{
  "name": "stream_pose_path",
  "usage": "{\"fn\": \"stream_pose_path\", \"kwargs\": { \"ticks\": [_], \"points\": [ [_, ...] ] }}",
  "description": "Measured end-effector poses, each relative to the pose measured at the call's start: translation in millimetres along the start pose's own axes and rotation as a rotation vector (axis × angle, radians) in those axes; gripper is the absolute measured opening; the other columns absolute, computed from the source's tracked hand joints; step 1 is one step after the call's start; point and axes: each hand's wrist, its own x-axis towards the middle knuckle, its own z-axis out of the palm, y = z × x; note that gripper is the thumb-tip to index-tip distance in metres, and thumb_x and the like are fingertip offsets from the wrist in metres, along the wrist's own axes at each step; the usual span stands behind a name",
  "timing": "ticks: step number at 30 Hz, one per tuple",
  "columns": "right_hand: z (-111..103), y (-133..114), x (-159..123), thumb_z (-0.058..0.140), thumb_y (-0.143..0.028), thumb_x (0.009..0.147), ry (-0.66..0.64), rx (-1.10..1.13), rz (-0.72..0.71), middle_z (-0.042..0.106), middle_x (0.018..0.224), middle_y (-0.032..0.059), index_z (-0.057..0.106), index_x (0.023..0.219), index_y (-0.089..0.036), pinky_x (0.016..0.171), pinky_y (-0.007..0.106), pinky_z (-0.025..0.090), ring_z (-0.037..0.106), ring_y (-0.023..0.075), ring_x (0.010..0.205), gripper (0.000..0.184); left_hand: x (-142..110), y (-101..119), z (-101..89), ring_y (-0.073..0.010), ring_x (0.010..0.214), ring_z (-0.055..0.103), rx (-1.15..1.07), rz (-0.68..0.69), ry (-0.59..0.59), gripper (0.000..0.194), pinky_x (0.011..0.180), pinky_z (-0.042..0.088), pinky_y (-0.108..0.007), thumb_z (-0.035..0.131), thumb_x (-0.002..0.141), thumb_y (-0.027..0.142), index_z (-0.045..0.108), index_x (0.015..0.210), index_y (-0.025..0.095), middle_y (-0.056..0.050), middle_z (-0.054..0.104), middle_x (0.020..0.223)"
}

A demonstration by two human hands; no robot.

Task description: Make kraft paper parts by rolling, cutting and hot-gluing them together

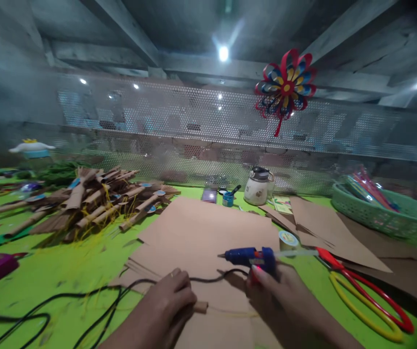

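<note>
My right hand is wrapped round a blue glue gun, its nozzle pointing left over sheets of brown paper. A clear glue stick juts from the back of the gun. Under the curled fingers of my left hand lies a small rolled paper tube, one end showing; the rest is hidden. A thin yellowish strand runs right from near the tube. The black cord passes behind my left hand.
Several brown paper rolls with yellow strands are piled at left. Red and yellow scissors lie at right, near a green basket. A jug and blue jar stand behind the paper, before a perforated metal panel.
</note>
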Motion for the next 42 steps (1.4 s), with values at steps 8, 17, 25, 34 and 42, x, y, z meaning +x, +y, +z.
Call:
{"fn": "stream_pose_path", "kwargs": {
  "ticks": [8, 17, 25, 34, 42],
  "points": [
    [9.5, 2.6, -8.8, 0.066, -0.05, 0.073, 0.059, 0.357, -0.02, 0.052, 0.065, 0.0027, 0.057, 0.076, -0.013, 0.047, 0.022, 0.032, 0.047, 0.0092, 0.054, 0.038, -1.0, -4.8, 1.7, -0.0144, 0.08, 0.049, -0.021, 0.064, 0.031, 0.028, 0.069, 0.037, -0.024, 0.039, 0.093, 0.031, 0.061, 0.082, 0.018, -0.005, 0.051, 0.086],
    [-17.2, 12.5, -7.9, 0.061, -0.055, 0.076, 0.025, 0.082, -0.116, 0.062, 0.069, 0.0072, 0.064, 0.074, -0.012, 0.059, 0.03, 0.043, 0.056, 0.0155, 0.063, 0.043, -2.9, -6.0, 2.1, -0.0143, 0.076, 0.049, 0.001, 0.139, 0.052, 0.031, 0.068, 0.038, -0.025, 0.042, 0.092, 0.036, 0.065, 0.085, 0.017, -0.005, 0.05, 0.083],
    [-33.1, -1.8, -17.1, 0.049, -0.054, 0.084, 0.03, -0.222, -0.235, 0.069, 0.088, 0.0127, 0.071, 0.079, -0.013, 0.066, 0.033, 0.045, 0.06, 0.0222, 0.08, 0.047, -2.5, -7.4, -1.2, -0.0146, 0.076, 0.05, 0.002, 0.136, 0.012, 0.035, 0.069, 0.038, -0.025, 0.043, 0.091, 0.042, 0.068, 0.09, 0.018, -0.005, 0.052, 0.083],
    [-27.7, 12.5, -6.4, 0.053, -0.054, 0.082, -0.011, -0.137, -0.222, 0.068, 0.077, 0.0111, 0.069, 0.076, -0.013, 0.062, 0.034, 0.047, 0.06, 0.0188, 0.066, 0.044, -5.9, -11.7, -12.0, -0.0153, 0.075, 0.052, 0.023, 0.145, -0.04, 0.038, 0.067, 0.037, -0.025, 0.043, 0.09, 0.044, 0.069, 0.089, 0.017, -0.006, 0.053, 0.081],
    [-42.1, 3.0, 2.9, 0.057, -0.056, 0.079, 0.097, 0.064, -0.232, 0.07, 0.077, 0.0098, 0.068, 0.08, -0.014, 0.07, 0.034, 0.051, 0.065, 0.0211, 0.074, 0.043, -20.3, -19.4, -12.4, -0.0159, 0.078, 0.052, 0.025, 0.135, 0.013, 0.039, 0.069, 0.037, -0.025, 0.043, 0.09, 0.047, 0.068, 0.09, 0.018, -0.006, 0.054, 0.082]
  ]
}}
